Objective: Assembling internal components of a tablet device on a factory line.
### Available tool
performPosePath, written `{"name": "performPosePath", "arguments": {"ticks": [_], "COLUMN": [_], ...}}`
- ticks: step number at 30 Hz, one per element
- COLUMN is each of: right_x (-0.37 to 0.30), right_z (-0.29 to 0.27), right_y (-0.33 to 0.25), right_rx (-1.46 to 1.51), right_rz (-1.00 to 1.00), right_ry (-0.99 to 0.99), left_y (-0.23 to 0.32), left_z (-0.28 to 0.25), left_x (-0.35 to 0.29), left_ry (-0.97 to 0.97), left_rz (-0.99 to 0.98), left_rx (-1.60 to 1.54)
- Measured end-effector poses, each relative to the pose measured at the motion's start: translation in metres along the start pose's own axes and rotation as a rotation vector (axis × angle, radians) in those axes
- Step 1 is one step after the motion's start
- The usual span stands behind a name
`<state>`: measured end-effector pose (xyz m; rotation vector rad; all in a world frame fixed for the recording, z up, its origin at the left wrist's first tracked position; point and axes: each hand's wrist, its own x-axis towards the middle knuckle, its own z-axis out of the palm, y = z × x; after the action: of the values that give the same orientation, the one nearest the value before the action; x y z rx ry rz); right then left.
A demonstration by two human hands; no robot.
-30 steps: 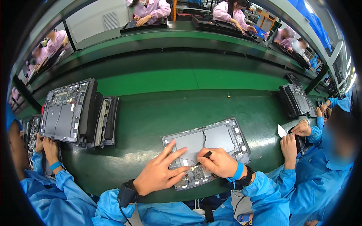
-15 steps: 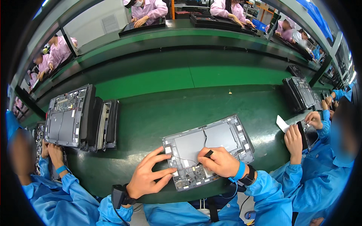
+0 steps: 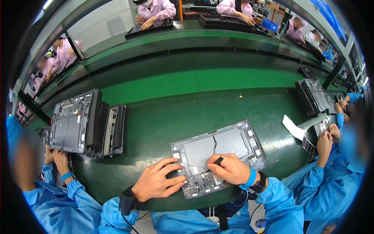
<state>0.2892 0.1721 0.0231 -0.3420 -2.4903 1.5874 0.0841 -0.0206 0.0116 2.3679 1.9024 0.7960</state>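
Note:
Before me on the green table lies an open grey electronics panel [image 3: 196, 150], with a small circuit board [image 3: 207, 180] near its front edge. A thin black cable [image 3: 214, 145] runs down its middle. My left hand [image 3: 159, 182] rests at the panel's left edge, fingers spread and holding nothing. Over the circuit board, my right hand [image 3: 230, 167] is closed around a short black stick-like tool [image 3: 219, 160]. The tool's lower end goes down by the board, mostly hidden under my fingers. Both my wrists wear bands.
Stacked panels [image 3: 72, 124] stand at the left, more [image 3: 313, 95] at the far right. A white sheet [image 3: 293, 126] with a black strip lies right of my panel. Co-workers in blue sit on both sides; others in pink work across a second bench [image 3: 187, 37].
The fingers of my left hand have drawn slightly closer together; my right hand stays over the board. The right-hand co-worker has let go of the black strip and now handles a small panel.

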Motion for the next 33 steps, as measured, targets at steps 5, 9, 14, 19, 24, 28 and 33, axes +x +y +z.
{"name": "performPosePath", "arguments": {"ticks": [5, 9, 14, 19, 24, 28, 33], "right_x": [0.0, -0.001, -0.001, 0.001, 0.0, -0.001, -0.001], "right_z": [0.0, 0.002, 0.0, 0.0, 0.0, 0.001, 0.0], "right_y": [0.0, 0.006, 0.006, 0.005, 0.005, 0.006, 0.008], "right_rx": [-0.001, -0.019, -0.033, -0.018, -0.019, -0.024, -0.014], "right_rz": [-0.001, -0.079, -0.06, -0.063, -0.069, -0.121, -0.091], "right_ry": [0.004, 0.042, 0.033, 0.021, 0.01, 0.037, 0.024], "left_y": [-0.011, -0.015, -0.013, -0.017, -0.012, -0.009, -0.01], "left_z": [0.004, 0.001, -0.002, 0.002, -0.002, -0.004, -0.003], "left_x": [0.005, 0.007, 0.008, -0.003, 0.004, 0.009, 0.012], "left_ry": [-0.006, 0.0, -0.038, 0.009, -0.011, -0.052, -0.058], "left_rz": [-0.006, 0.038, 0.131, 0.143, 0.162, 0.189, 0.18], "left_rx": [-0.078, -0.078, 0.016, 0.052, 0.07, 0.112, 0.08]}}
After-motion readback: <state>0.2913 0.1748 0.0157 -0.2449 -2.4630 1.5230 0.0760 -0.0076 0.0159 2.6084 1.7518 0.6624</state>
